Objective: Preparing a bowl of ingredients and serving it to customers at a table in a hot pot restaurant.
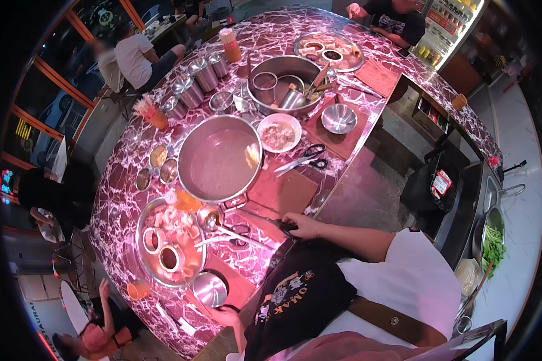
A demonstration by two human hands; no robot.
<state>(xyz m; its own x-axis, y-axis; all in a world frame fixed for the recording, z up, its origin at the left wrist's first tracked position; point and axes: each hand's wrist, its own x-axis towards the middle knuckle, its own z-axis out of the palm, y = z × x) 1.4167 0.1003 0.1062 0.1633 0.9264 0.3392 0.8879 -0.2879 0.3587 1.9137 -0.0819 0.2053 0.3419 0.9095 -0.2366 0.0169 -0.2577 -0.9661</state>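
Note:
My right hand (pixel 303 226) is closed around the black handle of what look like scissors (pixel 271 219), pointing toward the big pot's near handle. Down at the table's lower edge, my left hand (pixel 223 314) is by a shiny steel bowl (pixel 210 289) on a brown board; whether it grips anything is unclear. A wide steel pot (pixel 219 158) of cloudy broth stands ahead, with a pale piece near its right rim. Between my hands lie a steel ladle (pixel 210 217) and black-handled scissors (pixel 240 234). Beside them, an oval metal platter (pixel 144 257) carries pale meat and two sauce bowls.
Another steel pot (pixel 284 108) holds strainers and ladles. A white bowl (pixel 280 131) of food and large scissors (pixel 302 161) lie nearer. Steel canisters (pixel 203 74) line the far side. A person (pixel 397 22) sits across the marble-patterned counter; others sit at left.

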